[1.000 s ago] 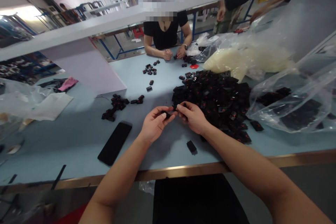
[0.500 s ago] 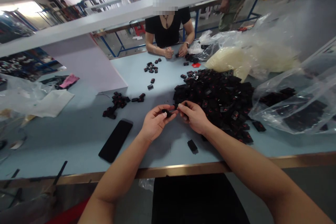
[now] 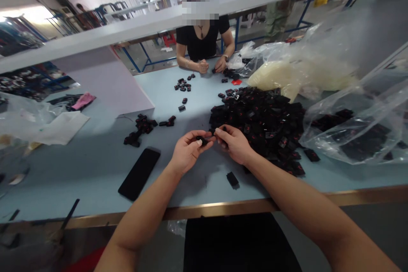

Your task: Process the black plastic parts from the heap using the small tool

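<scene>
Between the thumb and fingers of my left hand [image 3: 188, 148] is a small black plastic piece [image 3: 202, 140]. My right hand [image 3: 234, 142] is closed close beside it, its thumb and forefinger pinched on something dark and small that the fingers mostly cover. Both hands are over the table at the left edge of a big heap of black rectangular pieces with red marks [image 3: 270, 114]. One loose black piece [image 3: 232, 179] lies on the table below my right hand.
A black phone [image 3: 139, 173] lies left of my hands. Small clusters of black pieces [image 3: 145, 124] sit beyond it. Clear plastic bags [image 3: 360, 131] stand at right. Across the table [image 3: 105, 178], a person in black [image 3: 200, 40] handles pieces. A white shelf bar [image 3: 127, 21] crosses above.
The view has shifted slightly. My hands stay close together, with the black piece still in my left hand. Across the table, the other person's hands have moved a little.
</scene>
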Demonstrator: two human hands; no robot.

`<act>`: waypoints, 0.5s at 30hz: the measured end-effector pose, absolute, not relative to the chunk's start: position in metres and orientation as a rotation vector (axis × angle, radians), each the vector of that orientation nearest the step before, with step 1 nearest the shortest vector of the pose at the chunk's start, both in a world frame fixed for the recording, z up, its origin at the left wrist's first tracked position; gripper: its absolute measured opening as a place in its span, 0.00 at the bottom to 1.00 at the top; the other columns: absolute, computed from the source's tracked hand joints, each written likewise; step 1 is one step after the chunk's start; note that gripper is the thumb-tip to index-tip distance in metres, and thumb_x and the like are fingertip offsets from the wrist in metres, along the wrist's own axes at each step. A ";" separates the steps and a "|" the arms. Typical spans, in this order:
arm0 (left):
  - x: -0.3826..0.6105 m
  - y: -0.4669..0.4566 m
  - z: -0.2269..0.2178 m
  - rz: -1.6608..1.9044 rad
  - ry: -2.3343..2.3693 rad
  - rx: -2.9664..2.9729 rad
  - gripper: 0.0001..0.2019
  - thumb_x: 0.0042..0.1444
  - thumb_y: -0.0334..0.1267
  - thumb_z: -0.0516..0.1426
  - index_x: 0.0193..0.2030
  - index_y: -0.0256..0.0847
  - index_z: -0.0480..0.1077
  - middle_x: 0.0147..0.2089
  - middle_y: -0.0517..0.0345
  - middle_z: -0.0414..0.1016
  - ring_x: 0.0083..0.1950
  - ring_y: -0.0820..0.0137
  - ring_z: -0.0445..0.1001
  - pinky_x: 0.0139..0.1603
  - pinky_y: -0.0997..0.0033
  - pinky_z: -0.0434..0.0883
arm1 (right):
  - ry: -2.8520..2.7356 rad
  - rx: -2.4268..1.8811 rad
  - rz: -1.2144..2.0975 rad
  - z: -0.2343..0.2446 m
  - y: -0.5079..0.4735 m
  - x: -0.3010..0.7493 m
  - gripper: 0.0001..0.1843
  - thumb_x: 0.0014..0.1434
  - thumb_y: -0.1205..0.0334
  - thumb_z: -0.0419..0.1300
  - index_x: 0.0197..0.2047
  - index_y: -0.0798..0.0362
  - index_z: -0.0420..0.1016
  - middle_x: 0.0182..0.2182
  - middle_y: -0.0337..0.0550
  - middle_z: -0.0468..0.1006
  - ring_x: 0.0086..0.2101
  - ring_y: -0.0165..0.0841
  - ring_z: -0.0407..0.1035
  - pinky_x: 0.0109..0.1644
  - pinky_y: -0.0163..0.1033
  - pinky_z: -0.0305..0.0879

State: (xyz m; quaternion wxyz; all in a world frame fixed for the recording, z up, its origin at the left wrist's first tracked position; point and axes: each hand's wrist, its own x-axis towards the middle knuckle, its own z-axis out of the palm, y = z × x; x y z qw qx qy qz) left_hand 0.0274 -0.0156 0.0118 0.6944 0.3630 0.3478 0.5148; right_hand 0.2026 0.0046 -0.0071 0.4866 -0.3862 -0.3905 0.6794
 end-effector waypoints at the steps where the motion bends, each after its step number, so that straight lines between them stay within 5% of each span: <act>1: 0.027 -0.015 0.011 1.147 0.775 0.813 0.11 0.50 0.29 0.65 0.42 0.35 0.75 0.47 0.46 0.81 0.51 0.55 0.81 0.62 0.45 0.70 | -0.950 -0.938 1.654 -0.008 0.005 0.203 0.21 0.50 0.44 0.68 0.29 0.51 0.67 0.20 0.32 0.65 0.19 0.24 0.53 0.20 0.32 0.41; 15: 0.027 -0.015 0.008 1.140 0.758 0.822 0.12 0.51 0.32 0.66 0.43 0.36 0.76 0.47 0.48 0.81 0.51 0.57 0.80 0.64 0.47 0.69 | -0.939 -0.955 1.642 -0.005 0.005 0.203 0.21 0.50 0.45 0.69 0.29 0.52 0.68 0.20 0.32 0.65 0.19 0.24 0.53 0.20 0.32 0.41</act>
